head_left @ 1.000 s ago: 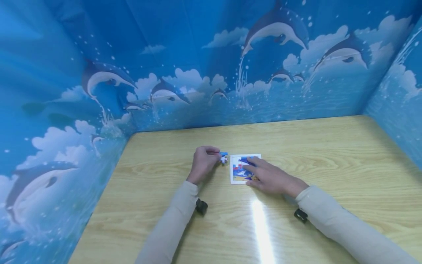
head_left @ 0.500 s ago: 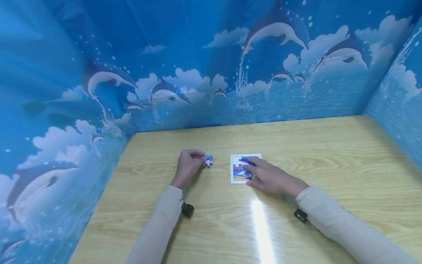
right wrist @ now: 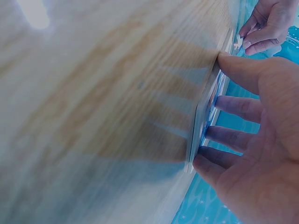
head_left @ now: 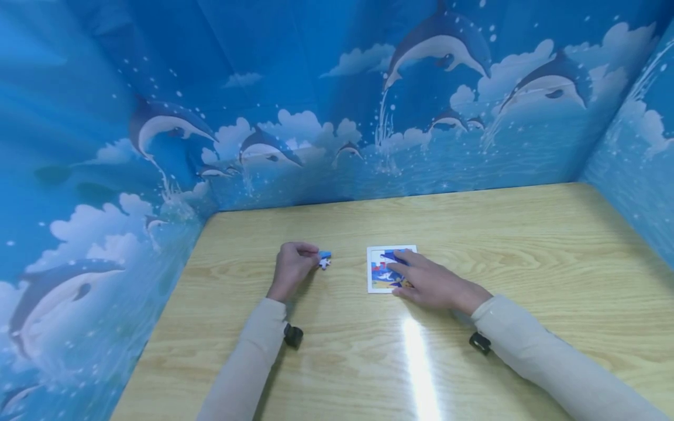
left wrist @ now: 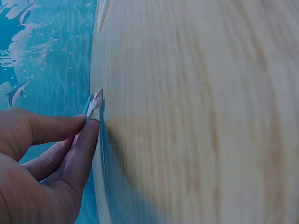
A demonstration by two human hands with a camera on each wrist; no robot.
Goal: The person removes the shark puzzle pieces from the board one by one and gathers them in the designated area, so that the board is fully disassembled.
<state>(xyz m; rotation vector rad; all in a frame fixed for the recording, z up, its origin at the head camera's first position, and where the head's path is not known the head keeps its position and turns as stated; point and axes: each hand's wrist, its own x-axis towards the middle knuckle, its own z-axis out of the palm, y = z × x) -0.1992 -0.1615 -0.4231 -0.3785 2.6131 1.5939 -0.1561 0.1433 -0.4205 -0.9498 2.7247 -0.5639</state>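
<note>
Between thumb and fingertips, my left hand (head_left: 291, 269) pinches a small jigsaw piece (head_left: 325, 263), blue along the top and whitish below with knobbed edges. In the left wrist view the piece (left wrist: 95, 103) appears nearly edge-on, close over the tabletop. A square jigsaw puzzle (head_left: 383, 276) with a white border and a blue sea picture lies flat to the right of that hand. A pale patch shows at its upper left. Spread across its right side, my right hand (head_left: 434, 282) rests its fingertips on the puzzle, with the thumb at the near edge. That hand hides part of the picture.
The pale wooden table (head_left: 505, 245) extends around both hands. Blue dolphin-print sheeting (head_left: 316, 105) rises behind the table and along its sides. A bright reflection (head_left: 418, 362) streaks the table in front of the puzzle. Each wrist carries a small black camera.
My left hand has drawn away leftward from the puzzle's side, carrying the jigsaw piece. The right hand and the puzzle have stayed in place.
</note>
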